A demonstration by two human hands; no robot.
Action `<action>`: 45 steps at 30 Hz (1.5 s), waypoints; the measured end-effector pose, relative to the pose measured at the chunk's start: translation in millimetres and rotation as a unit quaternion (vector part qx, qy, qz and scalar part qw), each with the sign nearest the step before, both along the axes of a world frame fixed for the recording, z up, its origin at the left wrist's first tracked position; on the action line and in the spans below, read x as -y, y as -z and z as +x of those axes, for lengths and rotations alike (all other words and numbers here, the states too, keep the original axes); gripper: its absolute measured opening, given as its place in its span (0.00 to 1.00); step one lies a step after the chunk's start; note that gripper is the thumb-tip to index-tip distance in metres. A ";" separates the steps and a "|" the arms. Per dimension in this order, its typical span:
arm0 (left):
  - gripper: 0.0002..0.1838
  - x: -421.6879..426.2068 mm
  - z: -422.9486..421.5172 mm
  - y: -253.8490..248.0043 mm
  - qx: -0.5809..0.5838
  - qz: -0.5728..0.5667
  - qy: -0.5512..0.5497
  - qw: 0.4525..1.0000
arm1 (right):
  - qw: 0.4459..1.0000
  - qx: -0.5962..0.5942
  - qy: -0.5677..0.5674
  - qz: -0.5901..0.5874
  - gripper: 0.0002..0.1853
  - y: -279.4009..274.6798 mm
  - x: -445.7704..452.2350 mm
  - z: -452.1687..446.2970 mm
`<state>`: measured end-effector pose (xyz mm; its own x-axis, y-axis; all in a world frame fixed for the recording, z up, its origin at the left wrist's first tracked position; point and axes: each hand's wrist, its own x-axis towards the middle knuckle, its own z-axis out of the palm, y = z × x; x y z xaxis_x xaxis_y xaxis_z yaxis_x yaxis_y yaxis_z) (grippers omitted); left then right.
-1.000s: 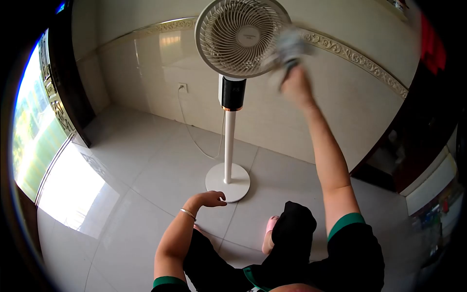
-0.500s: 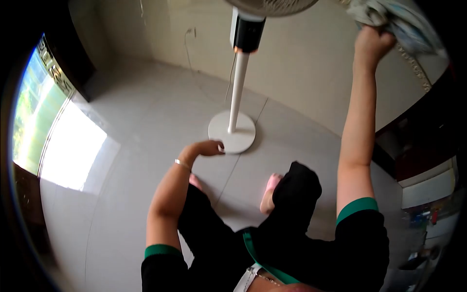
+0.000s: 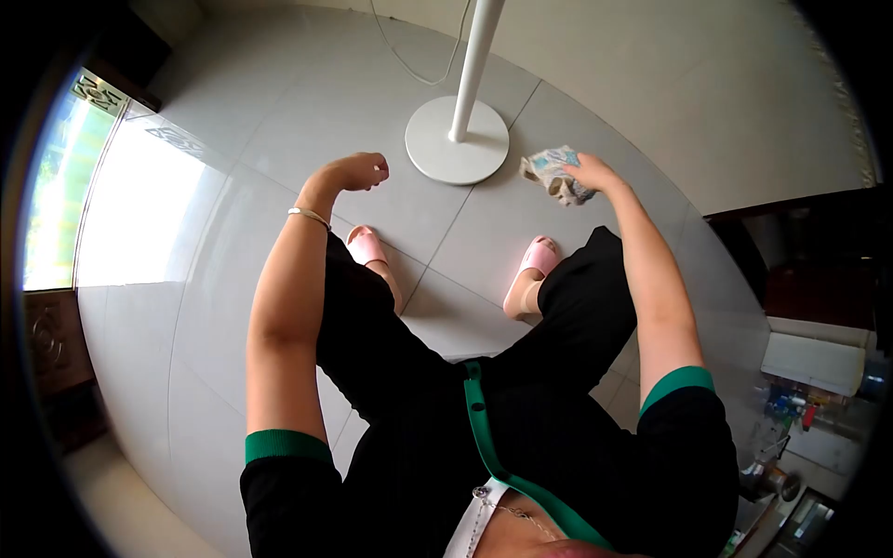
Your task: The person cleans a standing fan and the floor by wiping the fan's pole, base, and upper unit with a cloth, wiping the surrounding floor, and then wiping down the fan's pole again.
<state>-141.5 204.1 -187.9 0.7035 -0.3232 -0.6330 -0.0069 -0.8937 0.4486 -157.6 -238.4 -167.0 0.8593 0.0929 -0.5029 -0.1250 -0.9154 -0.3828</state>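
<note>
A crumpled cloth (image 3: pixel 551 171), pale with grey and blue patches, hangs from my right hand (image 3: pixel 597 174), whose fingers are closed on it. It is held above the floor, to the right of the round white base (image 3: pixel 433 149) of a standing fan. My left hand (image 3: pixel 358 171), with a bracelet at the wrist, is to the left of that base. Its fingers are curled in, and nothing shows in them. From the base rises the white fan pole (image 3: pixel 476 65); the fan's head is out of view.
A cord (image 3: pixel 409 70) loops on the floor behind the fan. My feet in pink slippers (image 3: pixel 366 245) stand on grey tiles. The wall (image 3: pixel 651 74) is at the back right, dark furniture (image 3: pixel 809 251) at the right, and a bright doorway (image 3: pixel 70 205) at the left.
My right hand has come down from high at the right with the cloth, to beside the fan base. My left hand has shifted slightly left. The view has tilted down, so the fan's upper part is gone.
</note>
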 end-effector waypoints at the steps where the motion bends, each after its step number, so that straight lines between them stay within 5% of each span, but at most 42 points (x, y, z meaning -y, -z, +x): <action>1: 0.18 0.4 -1.9 1.5 -0.004 -0.004 0.005 1.000 | 1.000 -0.023 0.008 -0.013 0.34 14.6 12.2 1.3; 9: 0.19 8.2 -5.1 -6.7 -0.017 -0.016 0.011 1.000 | 0.987 -0.137 0.061 -0.047 0.36 57.3 48.1 -5.6; 14: 0.17 48.8 -41.7 -46.6 0.164 0.008 0.128 0.978 | 0.986 -0.140 -0.092 -0.006 0.34 53.4 7.5 -14.4; 17: 0.17 84.2 -95.3 -65.7 0.345 -0.003 0.324 0.881 | 0.969 -0.118 -0.206 -0.075 0.29 84.9 -2.2 9.4; 20: 0.16 91.6 -137.5 -96.3 0.291 -0.140 0.438 0.839 | 0.952 -0.083 -0.271 -0.117 0.25 108.2 -33.3 38.5; 23: 0.14 82.1 -145.2 -91.1 0.069 -0.163 0.459 0.871 | 0.985 -0.079 -0.149 -0.031 0.23 109.9 -86.2 63.5; 24: 0.14 80.8 -142.4 -86.5 0.068 -0.167 0.453 0.873 | 0.987 0.006 -0.154 -0.044 0.23 121.8 -100.6 72.0; 26: 0.11 80.7 -133.3 -79.3 -0.002 0.042 0.475 0.879 | 0.981 0.085 -0.164 -0.059 0.23 138.3 -130.3 86.7; 27: 0.11 77.2 -128.0 -78.8 -0.007 0.037 0.471 0.882 | 0.985 0.067 -0.146 -0.059 0.24 139.3 -146.9 93.6; 30: 0.09 66.9 -109.9 -89.6 0.212 -0.012 0.406 0.889 | 0.982 0.069 -0.163 -0.065 0.27 179.1 -184.0 114.7; 35: 0.18 49.8 -118.4 -100.9 0.241 -0.075 0.426 0.869 | 0.967 0.120 -0.158 -0.158 0.32 271.2 -217.4 105.9; 39: 0.20 43.1 -109.7 -102.8 0.181 -0.099 0.432 0.878 | 0.944 0.215 -0.244 -0.054 0.19 293.0 -172.1 78.5; 41: 0.20 44.7 -103.9 -106.3 0.159 -0.098 0.439 0.879 | 0.953 0.196 -0.229 -0.026 0.13 289.6 -119.9 79.9; 43: 0.19 45.5 -100.8 -104.3 0.159 -0.106 0.439 0.878 | 0.992 0.125 0.005 0.023 0.13 273.4 -73.8 107.0; 45: 0.20 43.6 -102.3 -101.6 0.177 -0.114 0.438 0.874 | 0.962 0.225 0.128 -0.086 0.17 279.7 -22.1 141.4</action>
